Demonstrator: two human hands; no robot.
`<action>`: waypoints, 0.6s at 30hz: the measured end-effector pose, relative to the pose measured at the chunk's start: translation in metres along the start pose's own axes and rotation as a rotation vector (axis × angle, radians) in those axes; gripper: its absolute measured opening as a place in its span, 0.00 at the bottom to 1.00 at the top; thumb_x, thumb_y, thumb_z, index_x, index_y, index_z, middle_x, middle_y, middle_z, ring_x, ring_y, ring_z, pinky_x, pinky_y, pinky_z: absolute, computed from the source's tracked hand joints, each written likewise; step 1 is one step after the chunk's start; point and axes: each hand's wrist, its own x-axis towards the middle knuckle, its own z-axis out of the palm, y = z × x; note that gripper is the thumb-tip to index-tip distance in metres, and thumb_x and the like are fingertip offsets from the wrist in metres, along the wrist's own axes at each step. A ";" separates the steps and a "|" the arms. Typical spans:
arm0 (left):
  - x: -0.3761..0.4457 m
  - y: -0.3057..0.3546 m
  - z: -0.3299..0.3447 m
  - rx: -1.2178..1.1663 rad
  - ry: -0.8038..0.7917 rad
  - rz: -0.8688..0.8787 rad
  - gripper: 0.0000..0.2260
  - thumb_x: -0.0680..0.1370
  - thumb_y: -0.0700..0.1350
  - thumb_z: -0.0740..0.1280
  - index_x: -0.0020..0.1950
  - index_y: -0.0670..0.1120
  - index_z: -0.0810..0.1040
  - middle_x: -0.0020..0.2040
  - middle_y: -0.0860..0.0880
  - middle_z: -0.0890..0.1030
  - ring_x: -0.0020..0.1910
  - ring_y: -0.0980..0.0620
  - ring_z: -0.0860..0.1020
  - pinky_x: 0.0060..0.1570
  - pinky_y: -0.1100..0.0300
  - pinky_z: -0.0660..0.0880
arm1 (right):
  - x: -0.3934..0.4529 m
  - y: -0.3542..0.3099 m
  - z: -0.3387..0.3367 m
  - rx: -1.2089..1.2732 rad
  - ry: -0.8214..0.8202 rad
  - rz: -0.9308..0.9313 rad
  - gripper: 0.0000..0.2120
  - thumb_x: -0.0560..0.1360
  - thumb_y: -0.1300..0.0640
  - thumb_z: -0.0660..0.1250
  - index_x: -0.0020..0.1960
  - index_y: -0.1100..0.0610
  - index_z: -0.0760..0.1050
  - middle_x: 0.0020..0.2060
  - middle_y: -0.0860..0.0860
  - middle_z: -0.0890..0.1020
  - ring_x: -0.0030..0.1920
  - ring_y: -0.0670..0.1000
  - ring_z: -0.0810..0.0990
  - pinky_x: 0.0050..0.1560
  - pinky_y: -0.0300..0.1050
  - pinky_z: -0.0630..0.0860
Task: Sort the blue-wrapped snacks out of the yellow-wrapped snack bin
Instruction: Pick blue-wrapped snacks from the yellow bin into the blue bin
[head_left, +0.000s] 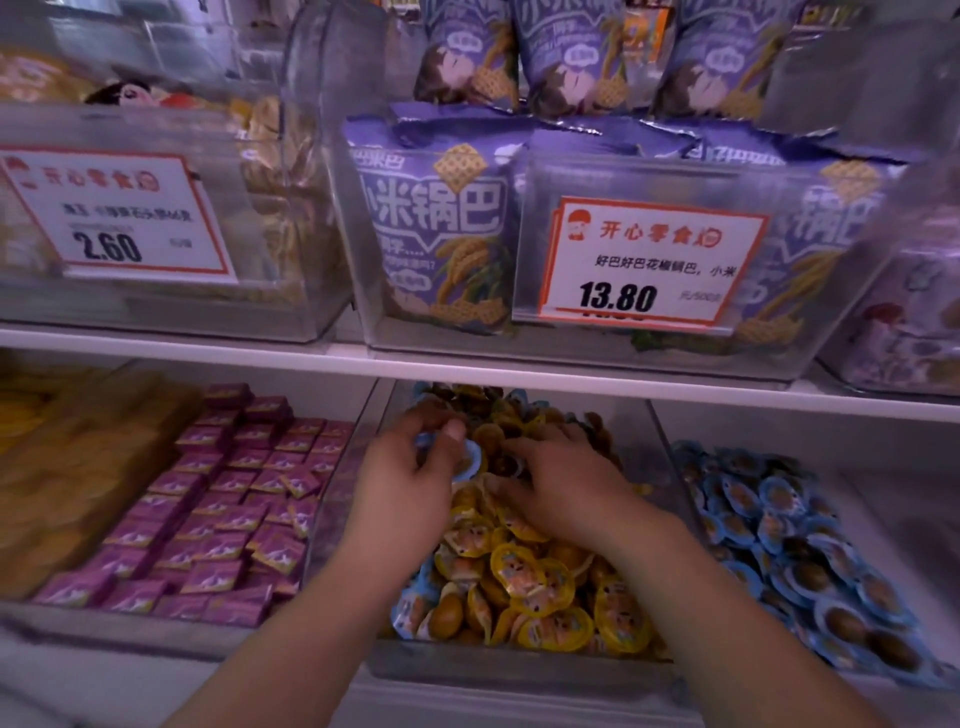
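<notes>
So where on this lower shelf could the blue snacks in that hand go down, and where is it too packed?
Bare bin floor shows behind the blue snack pile, toward the right rear. The yellow snack bin is heaped, with both hands in it; the left hand holds blue snacks. The purple packets fill their bin.

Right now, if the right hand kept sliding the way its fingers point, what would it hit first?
Likely the blue snack pinched in the left hand: the right hand points left across the yellow snacks toward it. Depth is unclear.
</notes>
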 end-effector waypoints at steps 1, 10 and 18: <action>-0.004 0.001 -0.001 -0.057 0.001 -0.061 0.07 0.80 0.44 0.66 0.45 0.54 0.79 0.38 0.54 0.83 0.34 0.64 0.79 0.33 0.71 0.72 | 0.001 0.000 0.000 0.008 -0.007 0.010 0.28 0.75 0.32 0.58 0.70 0.44 0.69 0.66 0.55 0.71 0.70 0.61 0.63 0.63 0.57 0.70; -0.005 0.018 -0.011 -0.677 -0.051 -0.484 0.06 0.81 0.43 0.65 0.48 0.43 0.81 0.46 0.45 0.83 0.39 0.50 0.79 0.30 0.61 0.75 | -0.007 -0.007 0.000 0.175 0.155 -0.062 0.11 0.73 0.40 0.69 0.50 0.45 0.75 0.50 0.48 0.77 0.57 0.52 0.73 0.51 0.52 0.76; -0.003 0.021 -0.014 -0.790 -0.123 -0.531 0.11 0.79 0.44 0.65 0.57 0.40 0.79 0.43 0.43 0.83 0.36 0.51 0.82 0.29 0.61 0.74 | -0.006 -0.009 -0.002 0.084 -0.018 -0.095 0.26 0.74 0.37 0.58 0.71 0.39 0.62 0.63 0.49 0.79 0.64 0.56 0.74 0.57 0.55 0.77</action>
